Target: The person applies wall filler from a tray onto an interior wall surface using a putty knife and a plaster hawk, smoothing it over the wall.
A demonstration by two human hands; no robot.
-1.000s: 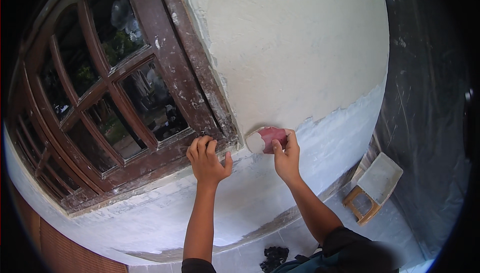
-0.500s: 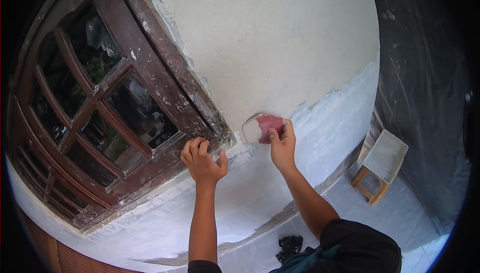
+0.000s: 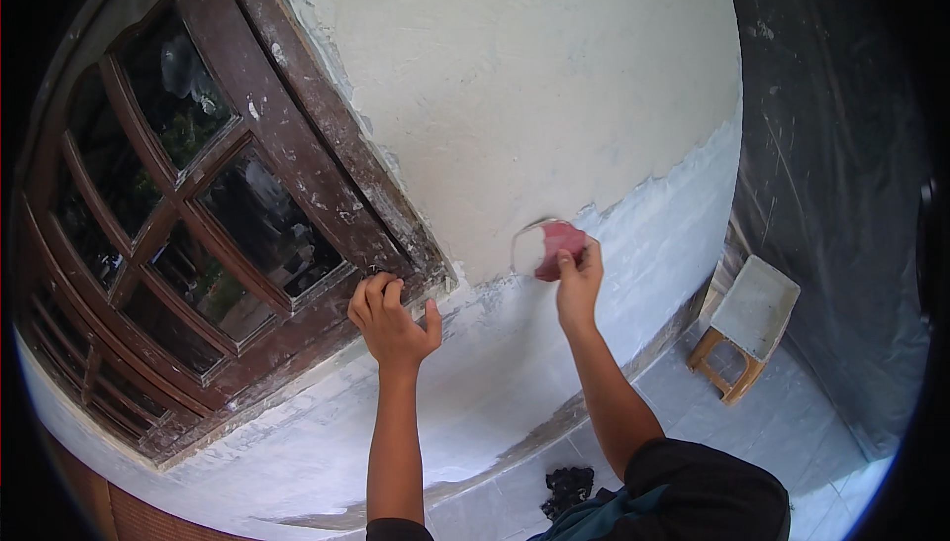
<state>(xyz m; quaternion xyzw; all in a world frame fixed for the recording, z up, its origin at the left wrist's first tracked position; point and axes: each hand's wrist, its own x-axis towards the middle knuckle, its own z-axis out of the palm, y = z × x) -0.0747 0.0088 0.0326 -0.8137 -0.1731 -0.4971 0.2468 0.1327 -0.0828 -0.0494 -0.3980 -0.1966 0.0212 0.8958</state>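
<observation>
Bent, separated fingers of my left hand [image 3: 394, 323] rest on the lower rail of the paint-spotted brown wooden window frame [image 3: 259, 362], near its right corner. My right hand [image 3: 579, 279] grips a red scraper [image 3: 562, 242] between thumb and fingers, with pale material covering its left part. The scraper is against the plastered wall [image 3: 534, 76], right of the window corner, where cream plaster meets a whiter lower band in a ragged line. Several glass panes [image 3: 262, 234] sit in the window.
A shallow grey tray [image 3: 752, 303] rests on a tan stool [image 3: 722, 373] at lower right. Dark sheeting [image 3: 821, 165] stands along the right side. A crumpled black item [image 3: 567, 490] lies on pale floor tiles [image 3: 658, 422] below.
My right hand has slid the scraper rightward along the wall, away from the window corner. My left hand remains on the frame. The whole view has shifted slightly.
</observation>
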